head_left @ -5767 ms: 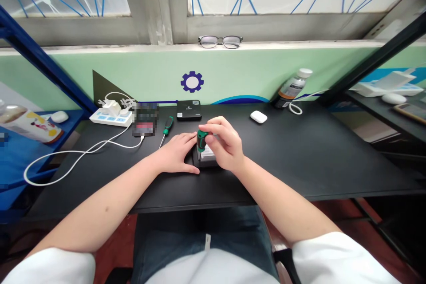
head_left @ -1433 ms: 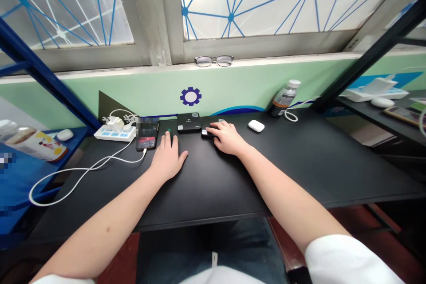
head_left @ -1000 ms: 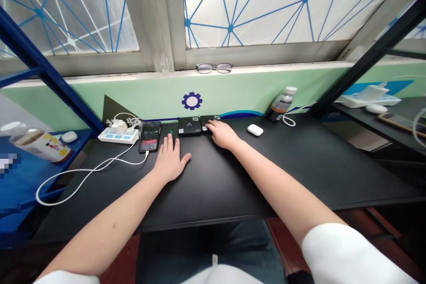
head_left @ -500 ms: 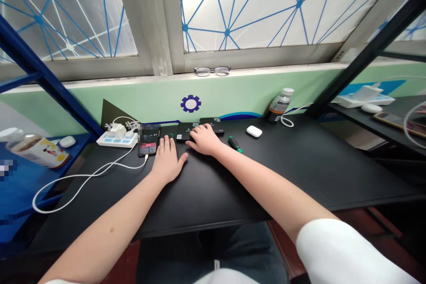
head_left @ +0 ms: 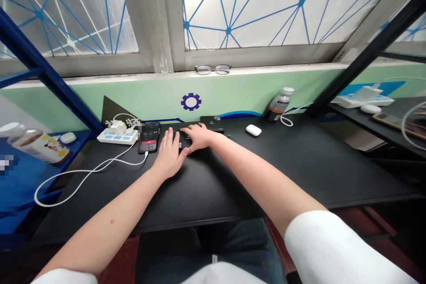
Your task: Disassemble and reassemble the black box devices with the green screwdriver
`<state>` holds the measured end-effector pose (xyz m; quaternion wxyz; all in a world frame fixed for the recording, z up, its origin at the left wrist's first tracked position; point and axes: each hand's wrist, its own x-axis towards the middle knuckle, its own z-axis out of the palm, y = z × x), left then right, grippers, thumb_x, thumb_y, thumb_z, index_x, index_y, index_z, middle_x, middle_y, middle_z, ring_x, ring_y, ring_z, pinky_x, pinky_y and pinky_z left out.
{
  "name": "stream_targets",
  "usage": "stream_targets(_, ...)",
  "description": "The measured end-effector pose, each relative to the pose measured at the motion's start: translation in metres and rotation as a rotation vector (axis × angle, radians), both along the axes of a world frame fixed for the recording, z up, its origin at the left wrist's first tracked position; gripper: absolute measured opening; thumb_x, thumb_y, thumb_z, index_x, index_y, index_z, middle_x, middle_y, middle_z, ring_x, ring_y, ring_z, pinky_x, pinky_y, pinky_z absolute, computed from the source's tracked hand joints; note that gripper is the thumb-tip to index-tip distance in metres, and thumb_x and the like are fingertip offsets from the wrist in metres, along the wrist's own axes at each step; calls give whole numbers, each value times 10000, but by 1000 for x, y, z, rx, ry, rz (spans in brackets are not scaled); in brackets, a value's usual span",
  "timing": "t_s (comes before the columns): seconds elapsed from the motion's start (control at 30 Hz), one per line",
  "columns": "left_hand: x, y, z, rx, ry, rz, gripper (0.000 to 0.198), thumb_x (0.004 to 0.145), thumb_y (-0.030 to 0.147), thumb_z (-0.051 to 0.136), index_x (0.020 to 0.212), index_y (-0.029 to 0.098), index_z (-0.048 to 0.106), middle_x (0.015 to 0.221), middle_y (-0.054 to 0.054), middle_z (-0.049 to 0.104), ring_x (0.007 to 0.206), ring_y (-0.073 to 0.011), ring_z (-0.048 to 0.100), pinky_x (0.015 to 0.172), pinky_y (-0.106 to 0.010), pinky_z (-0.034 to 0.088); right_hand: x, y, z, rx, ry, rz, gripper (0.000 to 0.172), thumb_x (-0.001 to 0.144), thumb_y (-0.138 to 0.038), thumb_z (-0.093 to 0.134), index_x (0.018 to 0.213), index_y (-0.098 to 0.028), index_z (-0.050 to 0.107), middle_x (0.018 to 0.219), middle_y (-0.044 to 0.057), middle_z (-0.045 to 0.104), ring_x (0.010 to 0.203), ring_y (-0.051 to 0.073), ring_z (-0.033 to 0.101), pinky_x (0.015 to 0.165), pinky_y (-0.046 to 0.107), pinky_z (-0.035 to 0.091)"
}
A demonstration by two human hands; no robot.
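Note:
A flat black box (head_left: 185, 140) with small pale print lies on the desk between my hands. My right hand (head_left: 199, 136) spans it, fingers at the far side and thumb at the near side; it appears to grip the box. My left hand (head_left: 168, 155) lies open at the box's left, fingers stretched forward, thumb close to my right thumb. Whether it presses on the box or the desk I cannot tell. A second black box (head_left: 213, 125) sits behind my right wrist. Only a bit of a green and black tool (head_left: 230, 136) shows past that wrist.
A phone (head_left: 149, 138) on a white cable (head_left: 89, 171) lies left of my hands, beside a white power strip (head_left: 116, 136). Rightward are a white earbud case (head_left: 253, 130) and a capped bottle (head_left: 280, 104). Glasses (head_left: 213, 69) rest on the sill. Metal frames flank the desk (head_left: 299, 164).
My right hand has shifted slightly left, closer to my left hand, and the black box has come a little nearer. The green and black tool is now mostly hidden by my right arm.

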<state>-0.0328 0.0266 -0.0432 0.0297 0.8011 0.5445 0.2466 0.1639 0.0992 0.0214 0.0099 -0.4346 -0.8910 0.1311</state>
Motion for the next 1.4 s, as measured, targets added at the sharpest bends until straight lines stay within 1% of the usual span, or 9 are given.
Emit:
stream_targets(0.23, -4, -7, 16, 75, -376, -66, 810, 1107, 640, 323, 1734, 154, 161, 1809, -228, 175, 1691, -356, 183, 1346, -600, 247, 26, -17, 21, -166, 350, 46, 1173, 685, -352, 854, 1704, -258, 280, 1631, 205, 461, 1537, 416, 444, 1231, 588, 420)
stream_targets(0.4, 10, -24, 21, -102, -461, -355, 1192, 935, 839, 560, 1751, 227, -58, 1833, -203, 4, 1695, -412, 116, 1339, -597, 260, 46, -54, 17, -646, 1081, 135, 1346, 693, -652, 841, 1712, -376, 6, 1633, 155, 505, 1434, 354, 597, 1142, 532, 532)
stream_targets(0.5, 21, -33, 21, -148, -447, -363, 1423, 770, 808, 799, 1744, 268, -88, 1817, -219, 38, 1685, -461, 83, 1319, -665, 248, 41, -74, 4, -728, 1271, 99, 1394, 592, -646, 947, 1680, -437, 99, 1701, 149, 419, 1374, 367, 642, 1072, 524, 588)
stream_targets(0.6, 25, -39, 24, -104, -448, -335, 1358, 777, 645, 869, 1744, 293, -17, 1778, -208, 148, 1660, -451, 173, 1314, -667, 259, 41, -82, -5, -721, 1354, 83, 1290, 608, -541, 991, 1631, -459, 210, 1739, 128, 347, 1400, 350, 621, 1079, 516, 590)
stream_targets(0.73, 22, -43, 29, -115, -346, -306, 1313, 736, 541, 902, 1741, 275, 100, 1682, -206, 289, 1590, -467, 281, 1287, -699, 298, 70, -69, -1, -714, 1167, 115, 1229, 569, -473, 1031, 1594, -387, 357, 1671, 130, 460, 1393, 334, 619, 1134, 516, 543)
stream_targets(0.8, 22, -45, 31, -132, -279, -320, 1300, 725, 537, 904, 1740, 256, 142, 1646, -211, 319, 1569, -473, 296, 1284, -705, 302, 93, -56, 8, -668, 1027, 54, 1009, 656, -548, 962, 1520, -288, 512, 1554, 148, 585, 1331, 338, 655, 1096, 511, 558)
stream_targets(0.97, 28, -46, 31, -255, -114, -407, 1302, 690, 519, 927, 1740, 237, 211, 1618, -211, 365, 1558, -463, 307, 1294, -670, 317, 139, -27, 33, -26, 442, -579, 301, 889, -506, 736, 944, -212, 703, 978, 91, 770, 893, 250, 717, 835, 397, 588)
stream_targets(1.17, 28, -44, 27, -369, -41, -506, 1309, 667, 591, 936, 1736, 250, 263, 1615, -210, 426, 1526, -470, 373, 1262, -671, 355, 144, -29, 30, -331, -2, -624, 521, 735, -491, 908, 1100, -237, 636, 703, -1, 734, 544, 207, 699, 587, 334, 530)
stream_targets(1.4, 24, -37, 22, -403, -39, -541, 1531, 583, 740, 949, 1765, 238, 115, 1688, -230, 402, 1582, -479, 344, 1285, -658, 297, 133, -39, 31, -239, 270, -604, 550, 757, -191, 762, 1273, -249, 580, 834, -29, 690, 525, 153, 656, 566, 311, 541)
